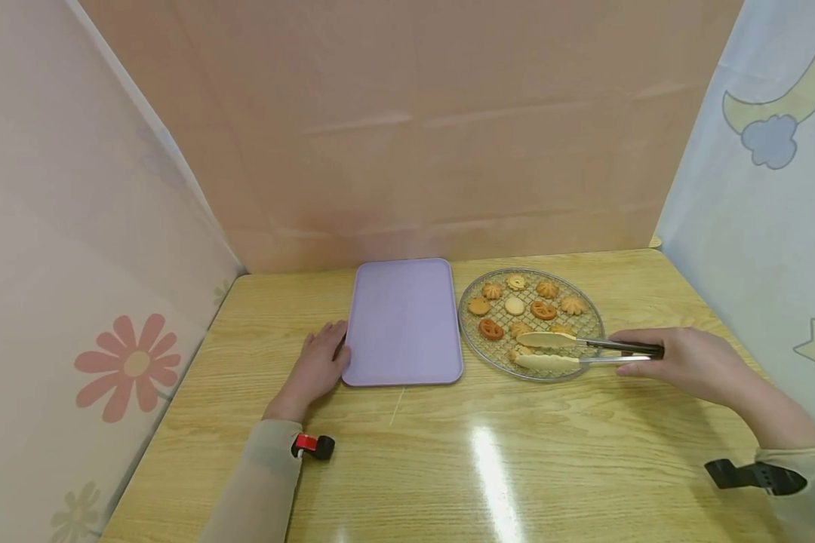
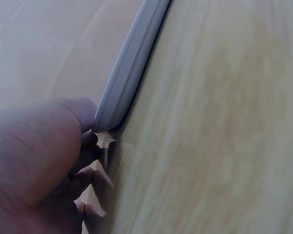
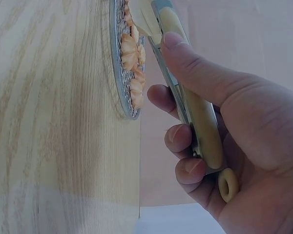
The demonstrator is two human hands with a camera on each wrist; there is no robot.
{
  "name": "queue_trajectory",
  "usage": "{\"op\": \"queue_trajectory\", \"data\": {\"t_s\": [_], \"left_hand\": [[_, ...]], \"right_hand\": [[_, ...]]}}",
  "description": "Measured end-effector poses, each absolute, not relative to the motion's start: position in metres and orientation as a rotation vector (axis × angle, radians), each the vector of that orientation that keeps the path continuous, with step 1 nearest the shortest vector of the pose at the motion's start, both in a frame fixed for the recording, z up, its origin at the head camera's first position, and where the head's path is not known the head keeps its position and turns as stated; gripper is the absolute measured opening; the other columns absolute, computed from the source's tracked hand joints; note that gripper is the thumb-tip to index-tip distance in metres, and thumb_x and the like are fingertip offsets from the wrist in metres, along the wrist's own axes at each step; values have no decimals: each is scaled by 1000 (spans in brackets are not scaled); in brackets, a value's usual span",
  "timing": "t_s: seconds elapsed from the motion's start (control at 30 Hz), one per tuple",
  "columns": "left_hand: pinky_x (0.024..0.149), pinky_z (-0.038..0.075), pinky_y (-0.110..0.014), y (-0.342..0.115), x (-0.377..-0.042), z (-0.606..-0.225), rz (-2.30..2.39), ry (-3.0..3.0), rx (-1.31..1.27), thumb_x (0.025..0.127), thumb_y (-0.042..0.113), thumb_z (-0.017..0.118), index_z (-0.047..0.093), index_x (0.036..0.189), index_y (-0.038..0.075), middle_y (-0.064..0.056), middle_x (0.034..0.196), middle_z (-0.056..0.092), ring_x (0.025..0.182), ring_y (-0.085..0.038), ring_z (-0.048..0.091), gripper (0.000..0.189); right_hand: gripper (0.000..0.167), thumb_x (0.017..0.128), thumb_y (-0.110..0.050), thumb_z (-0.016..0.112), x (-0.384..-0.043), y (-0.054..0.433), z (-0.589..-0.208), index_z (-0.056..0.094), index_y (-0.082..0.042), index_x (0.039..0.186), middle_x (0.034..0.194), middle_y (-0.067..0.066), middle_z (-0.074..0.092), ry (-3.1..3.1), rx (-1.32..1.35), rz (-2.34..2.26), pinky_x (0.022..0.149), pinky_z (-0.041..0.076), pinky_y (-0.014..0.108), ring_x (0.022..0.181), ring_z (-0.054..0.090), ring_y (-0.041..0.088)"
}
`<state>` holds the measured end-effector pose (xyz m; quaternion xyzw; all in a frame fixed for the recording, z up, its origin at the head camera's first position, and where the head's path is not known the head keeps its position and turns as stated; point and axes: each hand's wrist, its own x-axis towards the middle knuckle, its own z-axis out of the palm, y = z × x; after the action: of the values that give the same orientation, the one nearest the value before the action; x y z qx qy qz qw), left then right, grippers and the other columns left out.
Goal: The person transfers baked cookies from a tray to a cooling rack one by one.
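Note:
My right hand [image 1: 696, 366] grips a pair of tongs [image 1: 546, 363] with cream tips and metal arms. In the right wrist view, the thumb presses along one arm and the curled fingers [image 3: 178, 138] hold the other. The tongs' parted tips reach over the near side of a round wire rack [image 1: 470, 343] that bears several cookies. A cookie [image 1: 518, 353] shows between the tips; whether they touch it I cannot tell. At the left edge of a lilac rectangular tray [image 1: 404, 324], my left hand [image 1: 318, 366] holds the rim, thumb on its near corner.
Among the cookies on the rack lie pretzel-shaped ones [image 1: 491, 329], a pale round one [image 1: 514, 305] and fluted ones [image 1: 573, 305]. The wooden table [image 1: 407, 460] meets a tan backdrop [image 1: 407, 151] behind. Patterned cloth panels [image 1: 41, 264] stand at both sides.

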<state>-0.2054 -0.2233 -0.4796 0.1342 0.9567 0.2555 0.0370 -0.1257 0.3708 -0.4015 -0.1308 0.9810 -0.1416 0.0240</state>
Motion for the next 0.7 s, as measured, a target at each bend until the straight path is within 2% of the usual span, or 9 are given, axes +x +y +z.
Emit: {"op": "queue_trajectory", "data": {"t_s": [0.3,0.53,0.63,0.7], "left_hand": [[133,9,-67,-223,-205,-480,799,2936,427,114,18,53,40,166,-7,-25,171,42,164,-46,28,59],[134,9,-66,-223,-205,-480,797,2932,420,114,18,54,40,167,-6,-24,172,41,164,-45,28,60],[134,9,-66,-223,-205,-480,799,2934,422,114,18,54,40,167,-6,-24,172,41,164,-45,28,60],[134,9,-66,-223,-204,-479,800,2936,424,114,18,54,40,167,-6,-24,172,41,164,-45,28,60]], "right_hand": [[65,91,-49,90,-126,371,-402,76,-12,142,128,23,77,3032,-392,-450,62,49,37,82,70,19],[66,93,-49,89,-126,371,-403,73,-14,147,128,27,76,3053,-382,-508,54,39,33,64,52,15],[68,93,-50,88,-126,370,-403,71,-15,149,91,18,76,3072,-351,-526,51,33,31,57,41,13],[69,94,-50,87,-126,369,-403,70,-15,150,71,5,60,3089,-338,-528,50,30,30,54,35,13]]}}
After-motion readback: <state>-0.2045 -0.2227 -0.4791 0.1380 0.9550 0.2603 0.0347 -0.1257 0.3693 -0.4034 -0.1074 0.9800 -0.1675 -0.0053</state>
